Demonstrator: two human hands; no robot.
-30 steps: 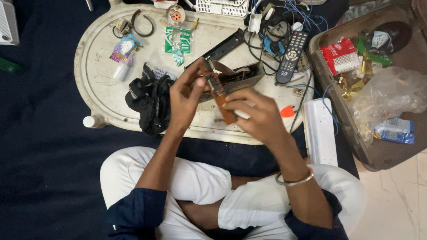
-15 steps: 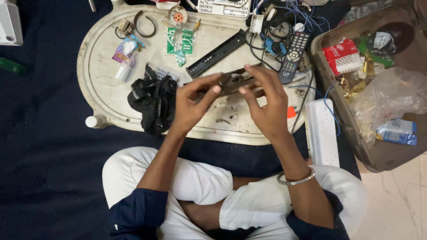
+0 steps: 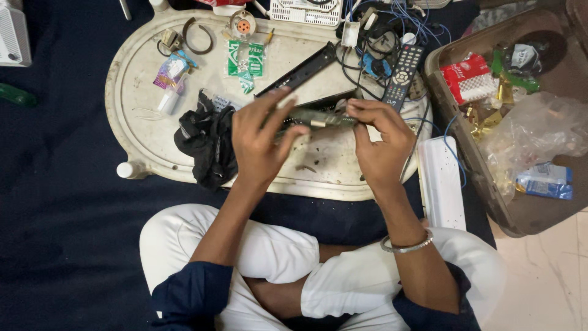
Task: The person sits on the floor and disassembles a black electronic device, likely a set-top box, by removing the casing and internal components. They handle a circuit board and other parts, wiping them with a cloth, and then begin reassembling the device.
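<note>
Green circuit board (image 3: 315,117) sits edge-up between both hands, just above the tray (image 3: 138,125). Left hand (image 3: 260,141) pinches its left end, thumb under, fingers over; right hand (image 3: 381,141) grips the right end w/ fingertips closed on it, prob. so the board stays level for a close look. Black cloth (image 3: 205,144) lies beside the left wrist. Remote (image 3: 404,72) & black strip (image 3: 300,70) rest further back on the tray.

Remote control (image 3: 402,75) right of cloth (image 3: 205,141)
</note>
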